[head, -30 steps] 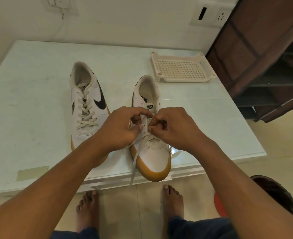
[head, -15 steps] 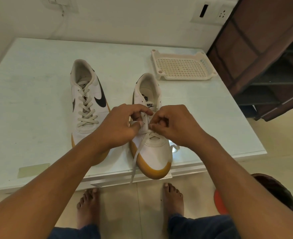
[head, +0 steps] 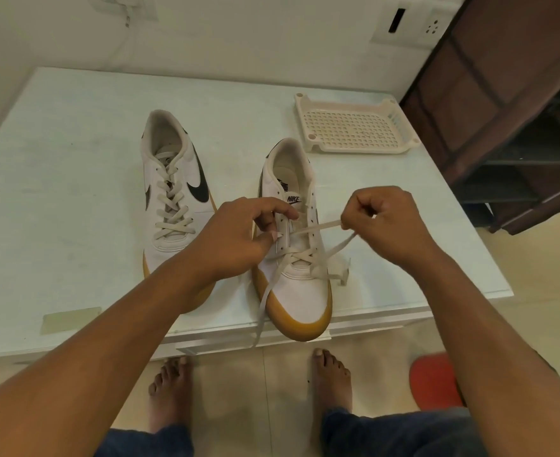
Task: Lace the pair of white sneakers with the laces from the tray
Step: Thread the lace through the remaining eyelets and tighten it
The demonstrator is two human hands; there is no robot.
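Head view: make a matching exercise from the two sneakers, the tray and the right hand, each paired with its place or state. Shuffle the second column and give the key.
Things
1. left sneaker
2. right sneaker
3. tray
4. right hand

Places and states
A. laced only near the toe
B. pinches a lace end
C. laced up to the top
D. on the far right part of the table

Pairs: 1-C, 2-A, 3-D, 4-B

White laced sneaker point(head: 173, 206) beside half-laced sneaker point(head: 305, 291), lace point(head: 265, 301) trailing.
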